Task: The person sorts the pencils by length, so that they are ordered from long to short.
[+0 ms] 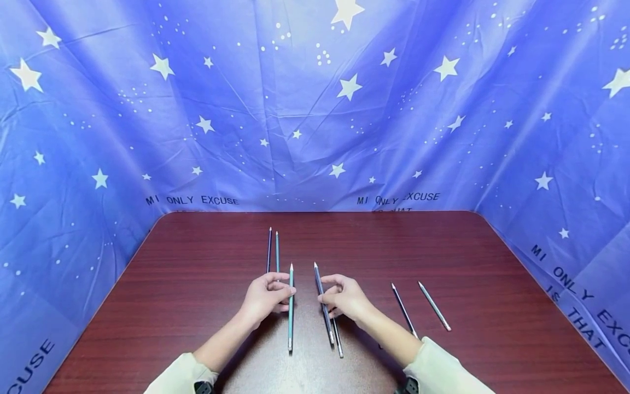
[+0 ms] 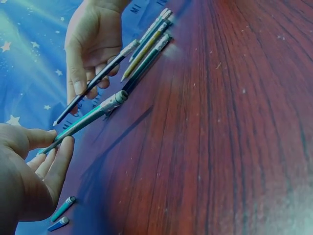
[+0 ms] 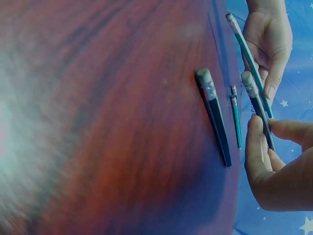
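Between thumb and fingers, my left hand (image 1: 268,298) pinches a teal pencil (image 1: 291,328), its tip pointing away from me and its eraser end toward me. My right hand (image 1: 346,298) pinches a dark blue pencil (image 1: 327,323), also tip away, a short gap to the right of the teal one. Both held pencils look raised off the table in the left wrist view, where the teal pencil (image 2: 93,115) is nearest. Under the right hand another dark pencil (image 1: 338,339) lies on the table, partly hidden; it shows as a dark pencil (image 3: 215,122) in the right wrist view.
Beyond the left hand lie a second dark blue pencil (image 1: 269,249) and a second teal pencil (image 1: 278,251), side by side. Right of the right forearm are a dark pencil (image 1: 403,306) and a pale teal pencil (image 1: 435,306). A star-printed blue cloth (image 1: 315,109) surrounds the brown table (image 1: 197,262).
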The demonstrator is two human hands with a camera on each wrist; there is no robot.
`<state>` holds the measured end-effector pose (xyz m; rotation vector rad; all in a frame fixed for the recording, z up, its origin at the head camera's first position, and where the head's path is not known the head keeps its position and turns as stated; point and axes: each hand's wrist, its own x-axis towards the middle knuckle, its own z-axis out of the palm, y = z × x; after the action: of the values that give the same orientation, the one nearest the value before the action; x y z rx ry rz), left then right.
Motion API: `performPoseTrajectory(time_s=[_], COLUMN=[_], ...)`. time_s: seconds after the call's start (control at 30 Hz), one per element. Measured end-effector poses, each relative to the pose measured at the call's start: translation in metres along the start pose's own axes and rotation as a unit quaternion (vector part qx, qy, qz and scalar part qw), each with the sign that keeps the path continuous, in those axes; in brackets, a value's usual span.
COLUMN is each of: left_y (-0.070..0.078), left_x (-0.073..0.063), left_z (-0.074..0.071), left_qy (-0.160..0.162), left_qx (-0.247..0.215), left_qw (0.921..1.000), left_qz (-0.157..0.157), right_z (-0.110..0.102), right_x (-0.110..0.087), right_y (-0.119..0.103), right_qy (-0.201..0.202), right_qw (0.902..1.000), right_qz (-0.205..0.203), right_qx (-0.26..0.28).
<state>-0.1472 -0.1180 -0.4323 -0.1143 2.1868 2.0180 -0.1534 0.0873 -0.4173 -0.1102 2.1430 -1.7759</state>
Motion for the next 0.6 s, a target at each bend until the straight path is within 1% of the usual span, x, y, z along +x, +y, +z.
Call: performPoseTrajectory(time_s=[0.13, 0.27, 0.43, 0.6], left_y=[0.0001, 0.0015, 0.0016, 0.0000], left_x=[0.0002, -0.0007, -0.0001, 0.0017], left_z=[0.0041, 0.0068, 0.0072, 0.0070], left_qy=[0.007, 0.007, 0.003, 0.004], left_qx=[-0.005, -0.008, -0.011, -0.012], left_qw=[0.9999, 0.9999, 0.9999, 0.9999], left_qz=[0.007, 0.010, 0.012, 0.007], right_z=[-0.0003, -0.0007, -0.0024, -0.0041], right_x=[-0.0011, -0.0004, 0.0000, -0.0013], right_y=[0.0026, 0.0030, 0.0025, 0.0003], right_qy=[0.002, 0.008, 0.012, 0.014], right_qw=[1.0000, 0.9999, 0.9998, 0.9996], right_qz=[-0.001, -0.003, -0.004, 0.000], right_qx=[0.008, 0.006, 0.015, 0.023])
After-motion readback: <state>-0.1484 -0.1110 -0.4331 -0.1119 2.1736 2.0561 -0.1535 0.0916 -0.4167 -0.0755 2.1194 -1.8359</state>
